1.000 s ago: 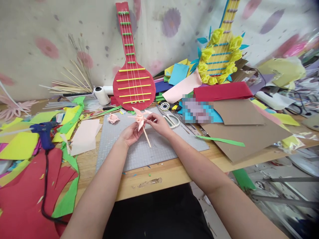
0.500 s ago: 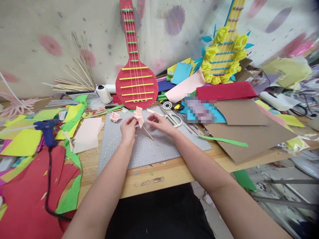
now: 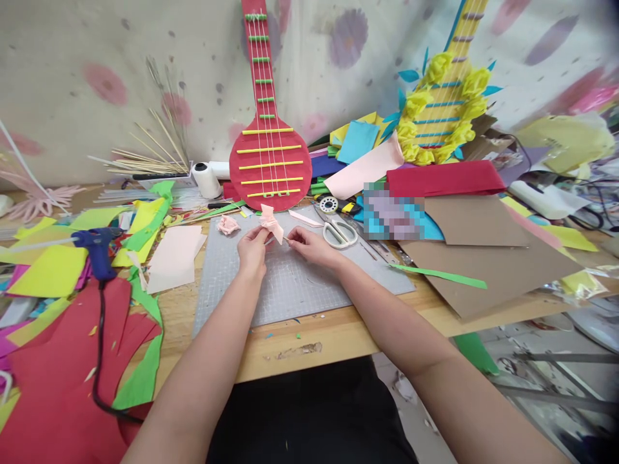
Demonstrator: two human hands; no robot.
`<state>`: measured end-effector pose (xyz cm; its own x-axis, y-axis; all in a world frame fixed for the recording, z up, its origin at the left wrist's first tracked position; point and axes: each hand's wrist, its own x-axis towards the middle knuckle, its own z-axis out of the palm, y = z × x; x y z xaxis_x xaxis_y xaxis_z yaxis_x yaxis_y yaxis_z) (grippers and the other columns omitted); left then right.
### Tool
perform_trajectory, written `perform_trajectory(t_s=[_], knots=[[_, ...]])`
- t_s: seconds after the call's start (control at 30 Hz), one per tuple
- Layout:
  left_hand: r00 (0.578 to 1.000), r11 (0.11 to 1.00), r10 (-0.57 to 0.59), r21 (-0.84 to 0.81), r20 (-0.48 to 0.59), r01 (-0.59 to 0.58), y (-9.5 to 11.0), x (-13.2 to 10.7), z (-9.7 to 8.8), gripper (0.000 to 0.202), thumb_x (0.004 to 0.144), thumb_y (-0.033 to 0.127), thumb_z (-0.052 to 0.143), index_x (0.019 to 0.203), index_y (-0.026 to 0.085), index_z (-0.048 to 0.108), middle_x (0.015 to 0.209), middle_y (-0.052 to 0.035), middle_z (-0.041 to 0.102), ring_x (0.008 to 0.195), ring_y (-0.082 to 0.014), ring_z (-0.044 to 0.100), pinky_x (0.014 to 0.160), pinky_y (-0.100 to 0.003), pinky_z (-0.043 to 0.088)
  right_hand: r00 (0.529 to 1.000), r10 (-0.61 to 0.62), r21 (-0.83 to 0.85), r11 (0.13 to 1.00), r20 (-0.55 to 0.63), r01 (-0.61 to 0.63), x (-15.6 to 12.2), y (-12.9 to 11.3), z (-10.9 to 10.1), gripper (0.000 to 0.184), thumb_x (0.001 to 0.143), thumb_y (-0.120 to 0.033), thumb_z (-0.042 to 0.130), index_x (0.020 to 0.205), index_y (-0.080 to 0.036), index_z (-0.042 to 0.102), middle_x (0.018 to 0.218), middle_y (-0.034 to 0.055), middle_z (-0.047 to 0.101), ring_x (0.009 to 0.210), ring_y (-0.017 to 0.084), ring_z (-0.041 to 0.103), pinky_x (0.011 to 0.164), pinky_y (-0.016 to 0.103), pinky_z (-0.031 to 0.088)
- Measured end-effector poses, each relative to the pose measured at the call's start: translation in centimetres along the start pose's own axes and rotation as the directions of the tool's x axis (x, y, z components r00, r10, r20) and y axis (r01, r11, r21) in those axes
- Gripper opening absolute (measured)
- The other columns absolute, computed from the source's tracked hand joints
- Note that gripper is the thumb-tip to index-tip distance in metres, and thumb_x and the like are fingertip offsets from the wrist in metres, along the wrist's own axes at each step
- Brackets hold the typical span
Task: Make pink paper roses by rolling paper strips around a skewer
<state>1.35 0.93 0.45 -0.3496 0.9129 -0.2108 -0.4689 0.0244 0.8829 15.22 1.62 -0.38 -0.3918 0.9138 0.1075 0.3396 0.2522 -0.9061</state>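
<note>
My left hand (image 3: 252,248) pinches a folded pale pink paper flower (image 3: 271,221) above the grey cutting mat (image 3: 290,283). My right hand (image 3: 309,243) is closed on the thin wooden stick (image 3: 285,240) that runs into the flower. Both hands meet at the far middle of the mat. A finished crumpled pink paper flower (image 3: 227,224) lies on the mat to the left of my left hand. A loose pink paper strip (image 3: 305,219) lies just beyond my right hand.
White-handled scissors (image 3: 338,231) lie right of my hands. A blue glue gun (image 3: 97,248) with black cord sits left among coloured paper scraps. Red paper guitar (image 3: 268,154) and yellow one (image 3: 445,109) lean on the wall. Brown cardboard (image 3: 488,264) covers the right side.
The pink flower and stick have dropped lower toward the mat and the stick has turned more level. My right hand has moved from the petals onto the stick.
</note>
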Motion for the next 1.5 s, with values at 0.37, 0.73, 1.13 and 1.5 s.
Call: perform_trajectory(t_s=[0.37,0.73,1.13,1.5], knots=[[0.996,0.996,-0.085,-0.033,-0.005,0.085,0.3,-0.6,0.5,0.009,0.065,0.014,0.065,0.073,0.014,0.061,0.08,-0.0042,0.066,0.072,-0.0107,0.062,0.066,-0.023,0.049,0.996,0.058,-0.057,0.996,-0.073,-0.062,0.3,0.3,-0.3,0.018,0.079,-0.033,0.048,0.072,-0.017,0.051,0.062,-0.0023,0.053,0.058,0.01,0.045,0.058,0.024,0.034],[0.864,0.644,0.491,0.622,0.111,-0.445,-0.1,-0.6,-0.2,0.025,0.06,0.021,0.068,0.085,0.018,0.064,0.088,-0.0046,0.058,0.085,-0.0164,0.053,0.079,-0.03,0.043,0.994,0.094,0.04,0.995,-0.061,-0.091,0.7,1.0,-1.0,0.026,0.079,-0.038,0.045,0.071,-0.016,0.055,0.057,-0.0034,0.048,0.05,0.008,0.04,0.051,0.023,0.029],[0.776,0.429,0.577,0.715,0.254,-0.553,-0.2,-0.5,-0.9,0.007,0.074,0.023,0.059,0.08,0.022,0.056,0.084,-0.0018,0.062,0.078,-0.0159,0.057,0.075,-0.027,0.04,0.982,0.182,0.213,0.959,0.047,-0.188,0.6,0.7,-0.9,0.028,0.078,-0.043,0.046,0.072,-0.016,0.054,0.052,-0.0061,0.04,0.041,0.005,0.028,0.042,0.021,0.02],[0.759,0.341,0.602,0.779,0.249,-0.526,-0.3,-0.5,-1.0,0.01,0.077,0.025,0.055,0.087,0.024,0.057,0.089,-0.0023,0.064,0.08,-0.0179,0.059,0.075,-0.027,0.038,0.997,0.074,0.071,0.995,-0.017,-0.072,0.4,0.7,-1.0,0.029,0.081,-0.042,0.043,0.072,-0.017,0.053,0.054,-0.0055,0.039,0.047,0.007,0.031,0.047,0.022,0.024]])
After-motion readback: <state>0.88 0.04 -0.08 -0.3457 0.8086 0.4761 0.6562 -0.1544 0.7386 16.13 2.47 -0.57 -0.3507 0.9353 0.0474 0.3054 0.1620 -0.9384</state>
